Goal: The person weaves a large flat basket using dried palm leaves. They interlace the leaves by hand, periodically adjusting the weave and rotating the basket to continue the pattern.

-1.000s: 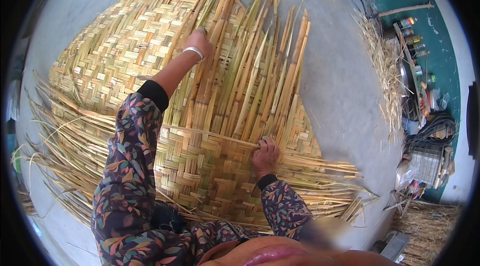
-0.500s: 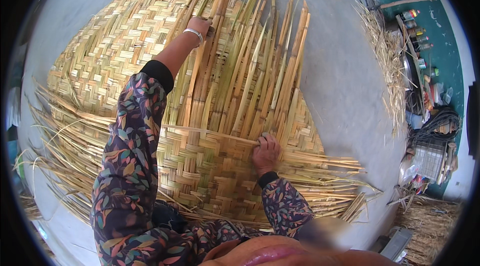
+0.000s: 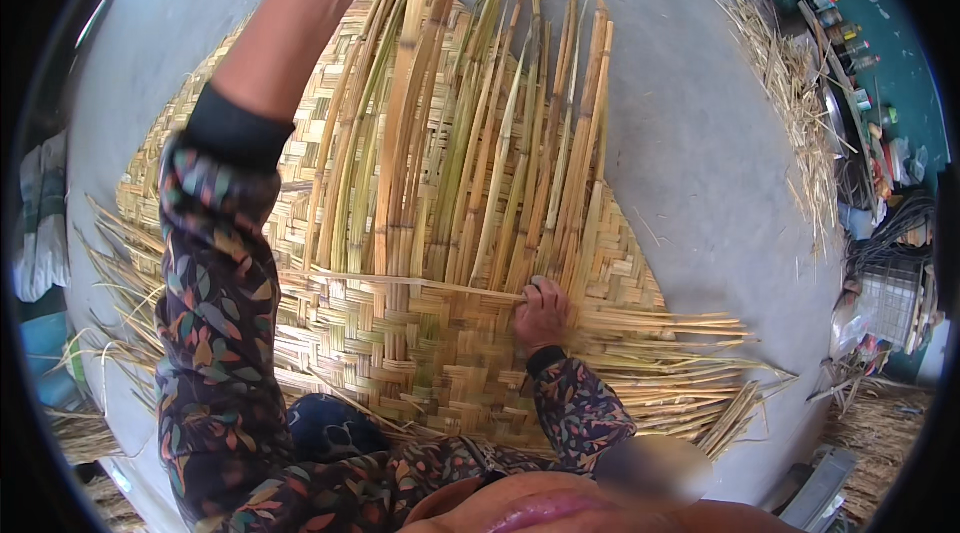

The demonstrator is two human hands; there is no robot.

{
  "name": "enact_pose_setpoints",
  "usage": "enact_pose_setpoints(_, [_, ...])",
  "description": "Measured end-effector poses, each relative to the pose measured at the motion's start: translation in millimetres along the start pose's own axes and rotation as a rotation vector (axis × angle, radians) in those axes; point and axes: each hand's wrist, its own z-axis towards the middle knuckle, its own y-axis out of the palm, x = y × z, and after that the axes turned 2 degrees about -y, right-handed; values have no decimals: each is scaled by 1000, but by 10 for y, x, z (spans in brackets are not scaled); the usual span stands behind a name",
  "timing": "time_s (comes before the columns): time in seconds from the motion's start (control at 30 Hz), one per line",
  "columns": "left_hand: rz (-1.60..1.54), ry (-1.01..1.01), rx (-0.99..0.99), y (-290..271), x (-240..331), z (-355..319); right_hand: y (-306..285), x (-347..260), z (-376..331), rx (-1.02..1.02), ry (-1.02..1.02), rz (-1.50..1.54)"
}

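A large woven reed mat lies on the grey floor, with many loose upright reed strips fanning away from its woven part. My left forearm stretches up along these strips, and my left hand is cut off by the top edge. My right hand rests on the mat at the weave's edge. Its fingers curl on the right end of a thin cross strip that lies over the upright strips.
Loose strip ends stick out to the right and left of the mat. Straw lies scattered along the right. Bottles and clutter line a teal wall. Cloth hangs at the far left.
My left arm has reached farther up along the upright strips, and its hand has left the picture at the top. The view has closed in on the mat. My right hand has stayed in place.
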Motion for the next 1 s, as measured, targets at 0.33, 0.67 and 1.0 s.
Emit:
enact_pose_setpoints(0.33, [444,-336,352,-902,-2041,-51,-99,31,-78,-55,97,-38])
enact_pose_setpoints(0.67, [927,-519,500,-1414,-2823,-493,14,33,-34,-4,41,-26])
enact_pose_setpoints(1.0, [669,-542,395,-814,-2448,-466,-71,2,-24,-7,61,3])
